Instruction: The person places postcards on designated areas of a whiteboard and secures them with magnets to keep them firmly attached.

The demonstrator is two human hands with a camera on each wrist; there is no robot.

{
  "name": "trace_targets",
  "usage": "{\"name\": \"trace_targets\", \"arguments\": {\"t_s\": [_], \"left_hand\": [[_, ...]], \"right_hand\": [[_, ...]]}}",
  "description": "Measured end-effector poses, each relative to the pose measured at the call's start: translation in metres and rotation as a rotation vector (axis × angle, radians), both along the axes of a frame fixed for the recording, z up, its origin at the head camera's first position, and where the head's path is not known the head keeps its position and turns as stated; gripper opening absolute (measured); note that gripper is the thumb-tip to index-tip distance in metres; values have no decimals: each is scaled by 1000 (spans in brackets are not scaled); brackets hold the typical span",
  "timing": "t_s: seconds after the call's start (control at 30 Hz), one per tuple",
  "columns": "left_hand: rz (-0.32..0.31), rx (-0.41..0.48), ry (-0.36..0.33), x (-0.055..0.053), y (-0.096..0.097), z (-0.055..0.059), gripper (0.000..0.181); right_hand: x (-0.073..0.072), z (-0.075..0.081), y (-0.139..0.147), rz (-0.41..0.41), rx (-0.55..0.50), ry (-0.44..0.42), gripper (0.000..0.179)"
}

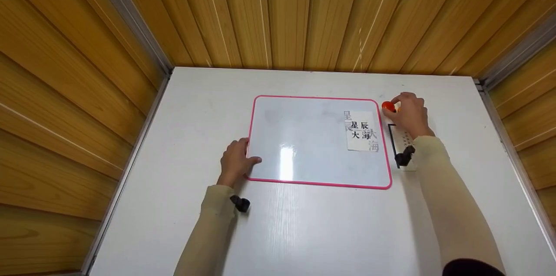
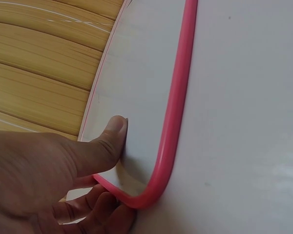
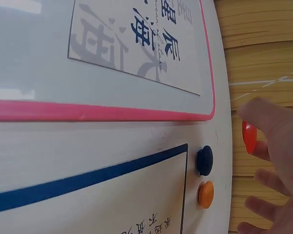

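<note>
A whiteboard with a pink rim lies on the white table. My left hand grips its left edge near the front corner. In the left wrist view the thumb lies over the board's face while the other fingers curl at the rim. Just off the board's right side, my right hand pinches a red round magnet between thumb and finger, above the table. A white card with Chinese characters lies on the right part of the board.
Right of the board, partly under my right forearm, lies a second card with a dark border. Beyond its far end sit a dark blue round magnet and an orange one. Wood-panelled walls enclose the table's back and sides.
</note>
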State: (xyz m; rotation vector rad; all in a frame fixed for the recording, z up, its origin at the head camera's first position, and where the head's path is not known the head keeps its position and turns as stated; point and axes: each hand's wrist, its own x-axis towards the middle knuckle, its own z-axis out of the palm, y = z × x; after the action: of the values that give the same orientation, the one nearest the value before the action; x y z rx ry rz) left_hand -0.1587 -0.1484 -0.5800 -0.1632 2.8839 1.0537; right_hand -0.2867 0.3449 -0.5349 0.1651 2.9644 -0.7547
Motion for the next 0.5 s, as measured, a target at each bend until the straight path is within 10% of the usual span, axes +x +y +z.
{"name": "trace_targets", "arguments": {"t_s": [0.5], "left_hand": [[6, 0, 6, 0, 5, 3, 71]], "right_hand": [[-4, 1, -24, 40, -12, 15, 47]]}}
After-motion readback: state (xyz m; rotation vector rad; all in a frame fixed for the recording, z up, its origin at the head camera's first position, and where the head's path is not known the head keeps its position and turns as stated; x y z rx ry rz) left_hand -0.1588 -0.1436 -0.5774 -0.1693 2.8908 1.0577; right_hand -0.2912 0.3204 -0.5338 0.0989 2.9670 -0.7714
